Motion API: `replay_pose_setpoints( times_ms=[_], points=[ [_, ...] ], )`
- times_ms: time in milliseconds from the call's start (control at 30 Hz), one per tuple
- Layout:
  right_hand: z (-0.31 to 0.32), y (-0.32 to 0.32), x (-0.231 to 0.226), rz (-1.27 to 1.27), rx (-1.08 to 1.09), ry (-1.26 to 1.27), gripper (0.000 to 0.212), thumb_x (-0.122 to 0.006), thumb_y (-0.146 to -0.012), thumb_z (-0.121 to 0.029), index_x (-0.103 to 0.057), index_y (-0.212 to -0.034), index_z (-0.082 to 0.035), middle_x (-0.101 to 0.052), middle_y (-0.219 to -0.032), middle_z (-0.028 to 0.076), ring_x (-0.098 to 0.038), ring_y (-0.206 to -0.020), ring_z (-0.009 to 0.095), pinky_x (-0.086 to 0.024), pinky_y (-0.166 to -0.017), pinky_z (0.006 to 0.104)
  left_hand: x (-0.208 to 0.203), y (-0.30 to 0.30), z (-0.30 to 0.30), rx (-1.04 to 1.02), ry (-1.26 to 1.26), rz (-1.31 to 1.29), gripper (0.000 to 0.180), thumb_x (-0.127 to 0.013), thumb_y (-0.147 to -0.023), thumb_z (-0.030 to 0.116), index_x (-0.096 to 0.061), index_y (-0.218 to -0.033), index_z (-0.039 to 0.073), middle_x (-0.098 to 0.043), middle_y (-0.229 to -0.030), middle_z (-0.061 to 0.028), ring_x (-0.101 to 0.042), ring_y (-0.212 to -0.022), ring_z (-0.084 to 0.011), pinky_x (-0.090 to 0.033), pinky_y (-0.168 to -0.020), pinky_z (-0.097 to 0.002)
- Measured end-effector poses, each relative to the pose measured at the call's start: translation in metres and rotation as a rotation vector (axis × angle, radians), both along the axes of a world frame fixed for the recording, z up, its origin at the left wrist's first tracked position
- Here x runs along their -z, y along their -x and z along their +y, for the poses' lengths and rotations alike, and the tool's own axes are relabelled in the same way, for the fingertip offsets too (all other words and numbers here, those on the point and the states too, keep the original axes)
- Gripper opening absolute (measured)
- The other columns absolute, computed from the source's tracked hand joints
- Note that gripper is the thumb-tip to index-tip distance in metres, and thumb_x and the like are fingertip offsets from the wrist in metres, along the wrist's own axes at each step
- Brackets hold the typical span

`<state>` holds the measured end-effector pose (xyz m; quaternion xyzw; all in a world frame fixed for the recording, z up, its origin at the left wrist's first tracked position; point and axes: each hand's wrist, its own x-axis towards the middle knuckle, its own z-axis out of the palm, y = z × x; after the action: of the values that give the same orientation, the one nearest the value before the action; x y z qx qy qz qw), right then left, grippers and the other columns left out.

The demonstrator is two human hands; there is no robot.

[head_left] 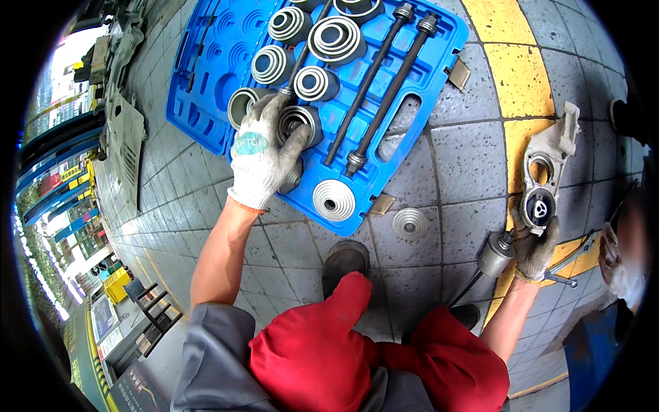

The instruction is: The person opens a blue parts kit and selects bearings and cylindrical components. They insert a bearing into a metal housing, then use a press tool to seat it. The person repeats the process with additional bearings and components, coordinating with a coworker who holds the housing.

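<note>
My left hand [262, 151], in a white knit glove, reaches into an open blue tool case [384, 182]. Its thumb and fingers curl around the rim of a round metal press sleeve [312, 118]. Several more sleeves of different sizes and two long black threaded rods [374, 86] sit in the case. On the right, my gloved right hand [537, 246] grips the lower end of a cast metal bracket [557, 144]. This bracket has an open bore in its middle and a black bushing [540, 206] in the bore nearest my hand.
A stepped round disc [410, 224] lies on the grey tiled floor. A metal cylinder [495, 254] with a rod stands beside my right hand, near a long-handled tool [573, 264]. Another person's gloved hand [611, 257] is at far right. A yellow line [511, 75] crosses the tiles.
</note>
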<state>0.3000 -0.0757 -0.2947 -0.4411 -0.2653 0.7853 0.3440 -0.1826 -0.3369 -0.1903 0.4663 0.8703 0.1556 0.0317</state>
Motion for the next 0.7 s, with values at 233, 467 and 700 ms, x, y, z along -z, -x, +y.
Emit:
replay_pose_setpoints(
  times_ms=[233, 467, 700],
  points=[
    [-0.003, 0.006, -0.004, -0.023, 0.004, -0.011, 0.062, -0.064, -0.107, -0.042, -0.051, -0.150, 0.000, -0.063, -0.146, 0.019, -0.066, -0.131, 0.035, -0.057, -0.112, 0.0558, -0.005, 0.008, 0.031, 0.013, 0.060, 0.050, 0.058, -0.083, -0.089, 0.026, -0.063, -0.138, 0.003, -0.068, -0.131, -0.0212, -0.067, -0.119, -0.0387, -0.055, -0.100, -0.0481],
    [-0.004, 0.011, -0.009, -0.025, -0.021, -0.032, 0.064, -0.067, -0.105, -0.044, -0.052, -0.150, -0.002, -0.064, -0.144, 0.015, -0.068, -0.129, 0.031, -0.058, -0.110, 0.0547, -0.008, 0.009, 0.050, 0.053, 0.050, 0.027, 0.053, -0.084, -0.090, 0.025, -0.066, -0.136, 0.004, -0.069, -0.130, -0.0197, -0.068, -0.118, -0.0380, -0.055, -0.100, -0.0457],
    [-0.004, 0.008, -0.005, -0.052, -0.003, -0.015, 0.065, -0.067, -0.104, -0.046, -0.051, -0.153, -0.006, -0.065, -0.145, 0.013, -0.068, -0.129, 0.029, -0.059, -0.109, 0.0543, -0.011, 0.010, 0.054, 0.051, 0.044, 0.010, 0.053, -0.083, -0.091, 0.025, -0.066, -0.136, 0.002, -0.070, -0.131, -0.0200, -0.068, -0.120, -0.0377, -0.055, -0.102, -0.0450]
  ],
)
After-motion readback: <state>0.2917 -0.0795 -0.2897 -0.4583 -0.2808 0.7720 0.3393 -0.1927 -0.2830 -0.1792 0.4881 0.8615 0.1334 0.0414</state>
